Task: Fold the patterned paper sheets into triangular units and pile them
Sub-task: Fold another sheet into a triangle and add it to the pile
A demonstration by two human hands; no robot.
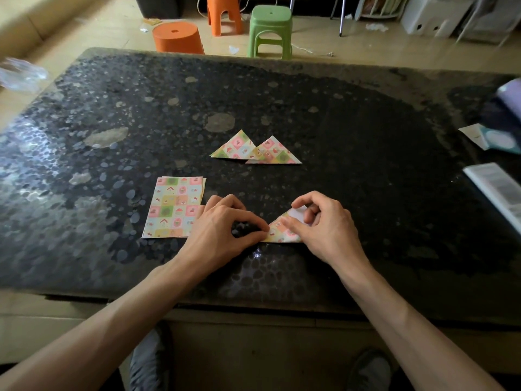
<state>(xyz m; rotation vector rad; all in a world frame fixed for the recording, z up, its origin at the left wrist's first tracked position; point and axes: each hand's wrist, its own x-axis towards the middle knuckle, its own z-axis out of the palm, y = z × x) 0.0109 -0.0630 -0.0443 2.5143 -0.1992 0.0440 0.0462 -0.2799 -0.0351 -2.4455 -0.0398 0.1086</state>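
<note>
— What sits closest?

— Two grey shoes [148,359] on the floor, below the near edge of the dark speckled surface [352,131].

— And the hands?

— Both are on the surface just past that edge, working one half-folded sheet [282,234] that already has a triangular outline. The left hand [222,224] pinches its nine o'clock corner between thumb and forefinger. The right hand [324,230] has its fingers curled over the three o'clock side, thumb flat on the pattern, nipping a white flap near the peak.

— Where are the unfolded sheets?

— At nine o'clock from the hands, in a small stack of patterned sheets [172,207] lying flat. The left hand's knuckles overlap its right edge.

— Anything finished?

— Yes, at twelve o'clock, farther out: a first folded triangle [235,148] and a second folded triangle [275,153]. They lie side by side, and the second covers the first's three o'clock corner.

— Beyond the surface?

— On the floor past the far edge, a round orange stool [178,38] at eleven o'clock, a green stool [270,29] at twelve, and a taller orange stool [224,12] between them, farther back.
</note>
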